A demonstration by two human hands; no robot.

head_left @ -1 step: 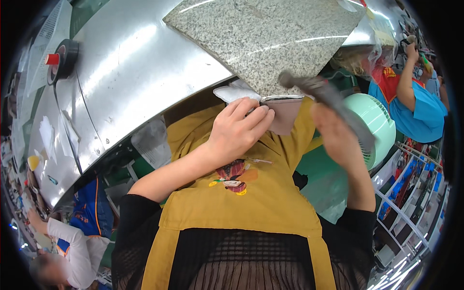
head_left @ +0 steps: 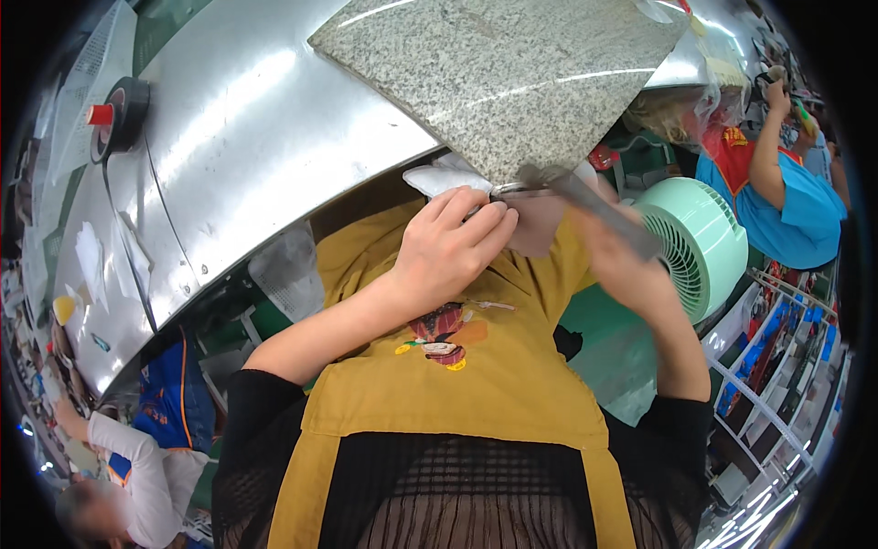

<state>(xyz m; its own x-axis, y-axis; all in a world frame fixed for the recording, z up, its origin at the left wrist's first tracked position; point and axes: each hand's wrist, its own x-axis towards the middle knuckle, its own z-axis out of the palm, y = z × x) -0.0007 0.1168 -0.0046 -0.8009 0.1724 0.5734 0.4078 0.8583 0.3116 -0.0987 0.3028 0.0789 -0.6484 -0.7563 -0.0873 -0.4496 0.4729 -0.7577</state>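
Pinching the thin, floppy pale piece (head_left: 439,178) with our left hand (head_left: 453,242), our right hand (head_left: 622,261) grips the stiff metal blade (head_left: 594,203) at three o'clock; best held near the cut.

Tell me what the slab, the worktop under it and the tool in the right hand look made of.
Slab: speckled grey stone, probably granite, with a polished face that carries light streaks.
Worktop: sheet metal, likely stainless steel, brushed and reflective with broad glare.
Tool in the right hand: grey and metallic-looking, but motion-blurred, so its finish is uncertain.
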